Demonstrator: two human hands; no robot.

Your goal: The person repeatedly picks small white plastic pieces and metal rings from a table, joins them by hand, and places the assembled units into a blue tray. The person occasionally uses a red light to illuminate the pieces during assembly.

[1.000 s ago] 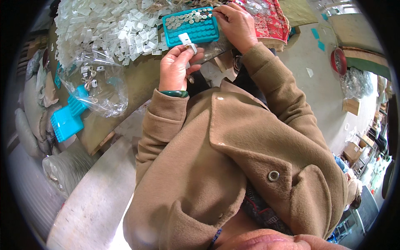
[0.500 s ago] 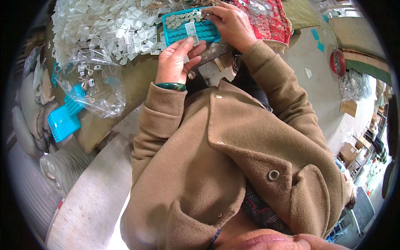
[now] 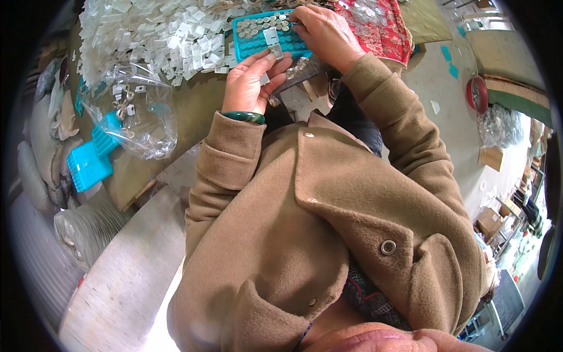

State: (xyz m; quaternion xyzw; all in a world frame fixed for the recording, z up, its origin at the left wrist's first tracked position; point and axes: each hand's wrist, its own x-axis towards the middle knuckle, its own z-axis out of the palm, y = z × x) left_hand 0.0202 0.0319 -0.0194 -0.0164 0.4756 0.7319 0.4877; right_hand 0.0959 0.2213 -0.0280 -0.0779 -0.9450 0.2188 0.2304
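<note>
My left hand [image 3: 249, 79], with a green bangle at the wrist, grips a small clear plastic case [image 3: 271, 37] between thumb and fingers. The case has its lid raised and sits over the near edge of a blue tray [image 3: 239, 50]. Small round silvery discs [image 3: 264, 23] stand in rows in the tray's far part; the nearer slots show bare blue. Over the tray's right end, my right hand [image 3: 328, 34] has its fingers pinched together and bent down. Whatever lies between those fingertips is hidden.
A big heap of translucent plastic cases [image 3: 158, 35] covers the table's far left. Nearer lies a clear plastic bag [image 3: 152, 126] with small white pieces and cord, beside stacked blue trays [image 3: 89, 167]. On the right is red patterned cloth [image 3: 384, 35] with clear plastic pieces on it.
My right hand's fingers have curled in more tightly over the tray's right end. The left hand keeps its hold on the clear case, and the whole view has shifted slightly.
</note>
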